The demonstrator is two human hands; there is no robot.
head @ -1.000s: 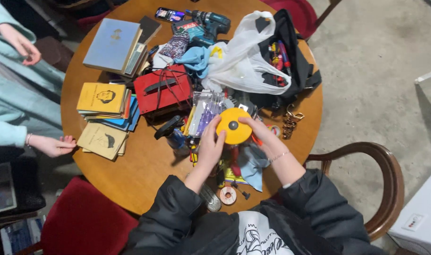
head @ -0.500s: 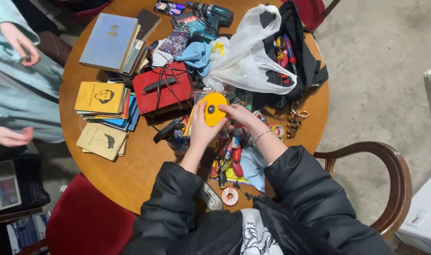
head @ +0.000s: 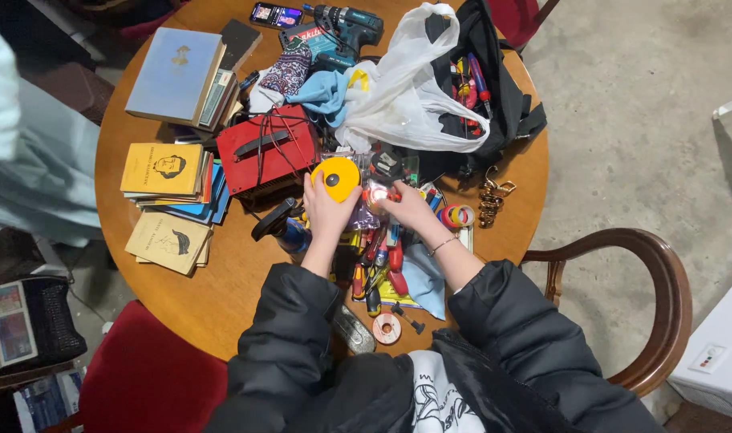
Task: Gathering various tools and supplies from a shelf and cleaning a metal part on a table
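Observation:
My left hand (head: 327,212) holds a round yellow disc with a black centre (head: 337,176), pressed down beside the red metal box (head: 265,152). Just to its right, my right hand (head: 407,208) has let go of the disc. Its fingers are curled on a small shiny clear packet (head: 374,195) in the pile of tools. Red-handled screwdrivers (head: 386,256) lie under my wrists on a blue cloth (head: 426,281). All of this sits on a round wooden table (head: 245,281).
Book stacks (head: 169,172) lie at the left. A teal cordless drill (head: 346,20), a phone (head: 273,14), a white plastic bag (head: 406,88) and a black tool bag (head: 498,88) sit at the back. Tape rolls (head: 456,215), brass clasps (head: 492,196), a wooden chair (head: 630,248). Another person in pale clothing (head: 29,160) stands at the left.
Both hands carried the yellow disc up and left toward the red box. My right hand let go of it and took hold of the clear packet. The other person's hands left view.

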